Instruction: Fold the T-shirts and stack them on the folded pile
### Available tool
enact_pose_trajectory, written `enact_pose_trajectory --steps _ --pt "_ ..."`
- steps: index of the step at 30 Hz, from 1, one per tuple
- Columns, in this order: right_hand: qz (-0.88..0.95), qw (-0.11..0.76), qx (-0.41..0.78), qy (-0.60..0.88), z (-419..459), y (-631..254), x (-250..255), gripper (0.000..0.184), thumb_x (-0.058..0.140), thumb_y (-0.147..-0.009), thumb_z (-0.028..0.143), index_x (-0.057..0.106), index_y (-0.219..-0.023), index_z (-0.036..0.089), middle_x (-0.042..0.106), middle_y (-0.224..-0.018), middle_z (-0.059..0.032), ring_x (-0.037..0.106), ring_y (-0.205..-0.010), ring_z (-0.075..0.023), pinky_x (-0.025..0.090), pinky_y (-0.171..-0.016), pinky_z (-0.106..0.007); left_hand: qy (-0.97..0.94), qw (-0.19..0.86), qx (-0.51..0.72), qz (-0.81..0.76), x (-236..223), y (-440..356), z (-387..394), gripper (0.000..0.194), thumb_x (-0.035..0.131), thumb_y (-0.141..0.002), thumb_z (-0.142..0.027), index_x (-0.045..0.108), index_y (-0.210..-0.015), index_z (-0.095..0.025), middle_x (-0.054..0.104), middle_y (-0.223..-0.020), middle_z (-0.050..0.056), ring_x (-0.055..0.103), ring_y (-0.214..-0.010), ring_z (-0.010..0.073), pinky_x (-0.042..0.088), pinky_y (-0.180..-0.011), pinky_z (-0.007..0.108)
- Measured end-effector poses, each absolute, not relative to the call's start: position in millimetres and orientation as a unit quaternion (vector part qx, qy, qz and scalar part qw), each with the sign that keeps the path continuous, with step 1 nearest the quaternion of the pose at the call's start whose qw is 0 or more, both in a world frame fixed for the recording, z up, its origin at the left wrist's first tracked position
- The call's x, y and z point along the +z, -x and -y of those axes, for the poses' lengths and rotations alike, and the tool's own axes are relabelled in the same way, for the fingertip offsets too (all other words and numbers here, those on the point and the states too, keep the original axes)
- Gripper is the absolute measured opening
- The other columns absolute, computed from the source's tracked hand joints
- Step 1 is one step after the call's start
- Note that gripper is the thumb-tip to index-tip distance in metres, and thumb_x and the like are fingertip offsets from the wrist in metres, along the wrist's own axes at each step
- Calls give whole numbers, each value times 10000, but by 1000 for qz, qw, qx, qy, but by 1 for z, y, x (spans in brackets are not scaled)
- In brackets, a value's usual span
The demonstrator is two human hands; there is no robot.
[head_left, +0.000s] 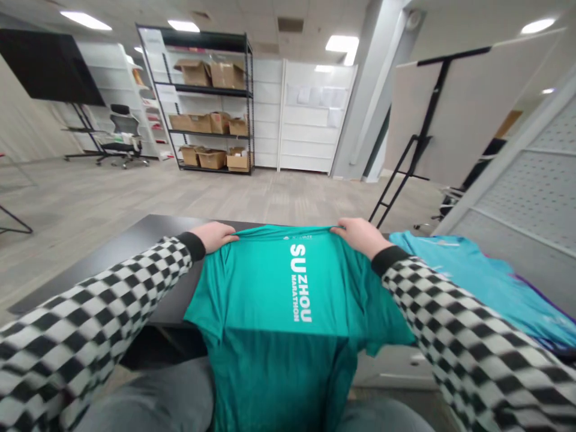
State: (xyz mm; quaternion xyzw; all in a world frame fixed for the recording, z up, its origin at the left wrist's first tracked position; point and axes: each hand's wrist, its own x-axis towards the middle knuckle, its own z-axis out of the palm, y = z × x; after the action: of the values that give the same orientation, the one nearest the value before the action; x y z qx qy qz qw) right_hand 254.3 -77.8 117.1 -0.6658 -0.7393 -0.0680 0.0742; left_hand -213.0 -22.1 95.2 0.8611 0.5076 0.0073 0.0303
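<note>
A green T-shirt [265,282] with white "SUZHOU MARATHON" lettering is stretched between my two hands. Its upper part lies over the dark table, and the lower part hangs over the front edge toward my lap. My left hand [215,236] pinches the shirt near its far left corner, thumb and fingers closed on the cloth. At the far right corner my right hand [360,234] grips the fabric the same way. Between the hands the far edge of the shirt is pulled fairly straight.
The dark table [148,252] extends left of the shirt. Blue shirts [468,270] lie on the right, beside a grey perforated partition [531,180]. Beyond stand a board on a black stand [432,120], a shelf rack with cardboard boxes [211,159] and an office chair [123,135].
</note>
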Motion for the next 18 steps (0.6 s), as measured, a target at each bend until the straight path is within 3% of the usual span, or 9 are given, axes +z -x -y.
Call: enact_pose_trajectory --steps 3,8,12,15,18 --pt "744 18 -43 666 26 -248 63 532 550 -1116 668 806 -1106 202 842 -1066 -161 778 -945 -284 511 -787 -336 -852 35 -16 -522 49 201 -39 453 522 -1011 -616 770 -959 -241 830 -1076 135 773 -1029 337 531 -860 375" --pt "743 33 -44 667 -19 -261 19 599 522 -1107 732 776 -1205 199 838 -1058 -152 770 -923 -281 494 -763 -337 -842 38 32 -537 12 213 -91 617 486 -994 -807 719 -930 -239 784 -928 105 739 -897 303 464 -744 354" --pt "734 35 -64 676 -37 -283 13 625 464 -1131 728 779 -1149 188 832 -1036 -155 755 -888 -277 476 -764 -347 -833 21 -1 -552 14 238 -104 691 508 -933 -906 679 -815 -247 717 -774 72 676 -761 277 388 -674 349" --pt "731 5 -74 678 -37 -290 20 619 441 -1151 687 781 -1152 171 827 -1018 -165 751 -883 -277 471 -767 -349 -815 -4 -55 -576 27 250 -102 775 473 -899 -978 711 -819 -245 725 -797 89 674 -782 297 408 -718 352" --pt "739 3 -79 670 -20 -297 35 572 424 -1173 618 778 -1162 169 832 -1036 -166 758 -923 -282 475 -786 -348 -799 -14 -74 -597 43 256 -86 766 420 -962 -922 736 -876 -229 754 -866 93 666 -817 285 440 -793 343"
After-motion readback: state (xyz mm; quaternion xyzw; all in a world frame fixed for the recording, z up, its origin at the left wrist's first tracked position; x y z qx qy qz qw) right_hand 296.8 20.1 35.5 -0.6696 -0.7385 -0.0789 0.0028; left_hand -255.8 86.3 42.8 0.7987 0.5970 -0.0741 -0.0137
